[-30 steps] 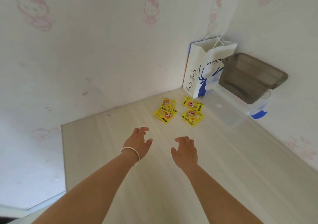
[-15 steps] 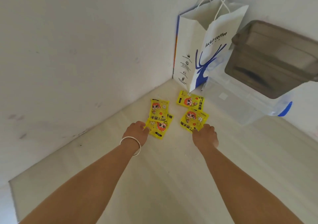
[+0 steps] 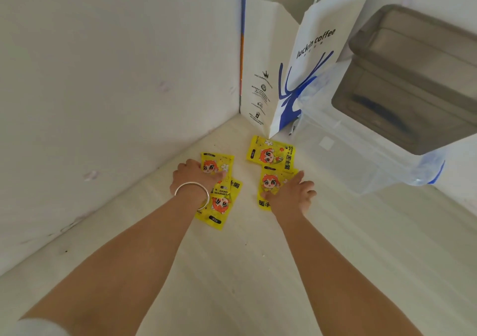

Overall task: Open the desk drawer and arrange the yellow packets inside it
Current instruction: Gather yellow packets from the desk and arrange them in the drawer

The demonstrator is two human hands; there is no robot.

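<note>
Several yellow packets with an orange-haired cartoon figure lie on the pale wooden desk top [image 3: 232, 271] near the wall corner. My left hand [image 3: 196, 175], a silver bangle on its wrist, grips the far left packet [image 3: 219, 164]: the thumb is on top and the fingers curl at its left edge. Two more packets [image 3: 219, 208] overlap just below that hand. My right hand [image 3: 294, 193] covers the near right packet [image 3: 271, 182], thumb pressed on it and fingers at its right edge. Another packet [image 3: 271, 153] lies beyond it, untouched. No drawer is in view.
A white and blue paper coffee bag [image 3: 291, 64] stands in the corner behind the packets. To its right sits a clear plastic box [image 3: 361, 160] with a grey lid [image 3: 418, 77]. Walls close off the left and the back.
Both hands have reached forward from mid-desk to the packets. The left hand now lies on the far left packet and the right hand on the near right one. My head has moved closer.
</note>
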